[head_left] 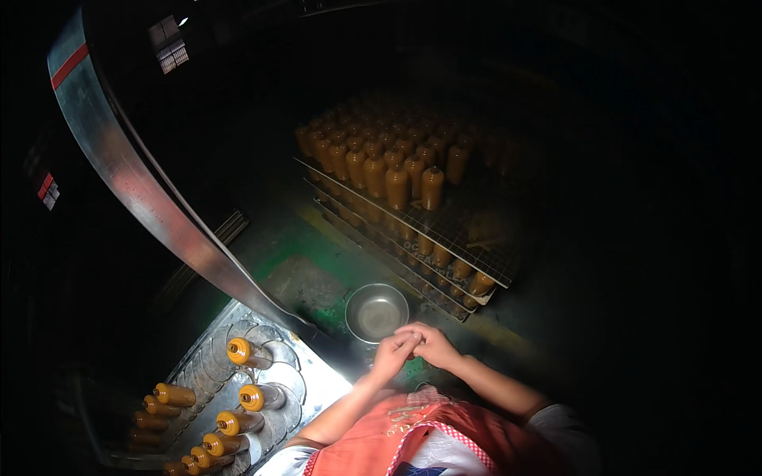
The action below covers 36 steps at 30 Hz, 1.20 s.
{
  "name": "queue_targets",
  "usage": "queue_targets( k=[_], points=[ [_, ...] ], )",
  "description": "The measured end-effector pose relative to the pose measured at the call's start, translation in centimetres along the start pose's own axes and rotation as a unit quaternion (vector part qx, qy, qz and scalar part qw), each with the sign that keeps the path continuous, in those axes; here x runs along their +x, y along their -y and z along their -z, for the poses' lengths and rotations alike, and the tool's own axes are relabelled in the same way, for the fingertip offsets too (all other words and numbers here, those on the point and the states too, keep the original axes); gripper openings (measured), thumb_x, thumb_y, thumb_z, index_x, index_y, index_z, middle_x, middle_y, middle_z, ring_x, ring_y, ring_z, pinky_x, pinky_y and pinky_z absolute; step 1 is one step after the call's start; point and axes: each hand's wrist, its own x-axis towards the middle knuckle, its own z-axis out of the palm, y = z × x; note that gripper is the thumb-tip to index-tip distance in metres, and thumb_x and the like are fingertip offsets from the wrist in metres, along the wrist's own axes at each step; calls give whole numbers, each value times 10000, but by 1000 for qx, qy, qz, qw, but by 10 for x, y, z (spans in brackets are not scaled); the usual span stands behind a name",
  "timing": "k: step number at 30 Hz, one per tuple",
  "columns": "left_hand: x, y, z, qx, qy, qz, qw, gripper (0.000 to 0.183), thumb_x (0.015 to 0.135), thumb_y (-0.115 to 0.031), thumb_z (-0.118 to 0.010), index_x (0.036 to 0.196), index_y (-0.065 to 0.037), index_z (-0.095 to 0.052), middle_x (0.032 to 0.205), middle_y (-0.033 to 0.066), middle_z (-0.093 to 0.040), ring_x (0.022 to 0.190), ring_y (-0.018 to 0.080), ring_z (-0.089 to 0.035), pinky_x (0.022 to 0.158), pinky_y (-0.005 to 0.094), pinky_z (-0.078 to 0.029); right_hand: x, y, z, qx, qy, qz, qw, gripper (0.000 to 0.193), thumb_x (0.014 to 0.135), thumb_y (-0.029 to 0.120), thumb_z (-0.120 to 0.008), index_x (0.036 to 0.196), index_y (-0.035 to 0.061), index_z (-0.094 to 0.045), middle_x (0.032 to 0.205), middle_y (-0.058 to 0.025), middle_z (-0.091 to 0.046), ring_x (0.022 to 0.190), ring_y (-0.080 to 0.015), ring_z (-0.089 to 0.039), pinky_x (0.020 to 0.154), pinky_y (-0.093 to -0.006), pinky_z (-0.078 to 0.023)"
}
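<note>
My left hand (394, 354) and my right hand (433, 344) meet in front of my body, beside the near rim of a round metal bowl (377, 314). Their fingers are closed and pressed against each other. Whatever may lie between the fingertips is hidden or too small to make out. The bowl looks bare inside. To the left of my forearm, several bottles (252, 397) with amber-yellow tops stand on a conveyor of overlapping metal plates (284, 355). Neither hand touches them.
Beyond the bowl, a stacked pallet (496, 274) bears rows of brown-orange bottles (397, 186) on several layers. A curved metal guard (151, 198) rises at the left above the conveyor. Green floor (274, 250) shows between them; the surroundings are dark.
</note>
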Motion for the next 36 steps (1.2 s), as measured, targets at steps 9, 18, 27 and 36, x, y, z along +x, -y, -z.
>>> queue_targets(
  k=[9,18,27,36],
  points=[
    [177,4,-46,109,9,-55,992,280,965,-203,-643,1160,-11,-698,1110,100,-706,1000,181,-663,856,295,-509,-31,-67,144,78,-236,-93,964,416,891,34,-683,1298,69,-602,1141,-89,-669,994,-163,-640,857,-285,-526],
    [493,-12,-11,396,-176,-187,882,485,842,-223,-746,1315,-186,-646,1524,188,-404,1334,409,-397,1118,438,-357,-20,-127,299,103,-419,-234,871,366,935,102,-650,1299,102,-623,1155,-55,-644,957,-123,-612,773,-279,-534],
    [599,8,-18,438,-132,-241,856,468,761,-88,-775,1214,-183,-706,1474,250,-393,1348,435,-369,1125,485,-298,223,-188,497,-204,-387,-126,890,453,877,84,-698,1320,105,-605,1252,-95,-575,1181,-241,-554,1002,-376,-457],
    [612,6,-17,467,-129,-161,860,467,687,-141,-814,1139,-225,-733,1435,223,-422,1340,449,-360,1102,538,-323,436,-283,661,-365,-379,-227,820,586,865,272,-745,1410,283,-528,1594,-236,-163,1439,-489,-181,1136,-570,-337]
  ],
)
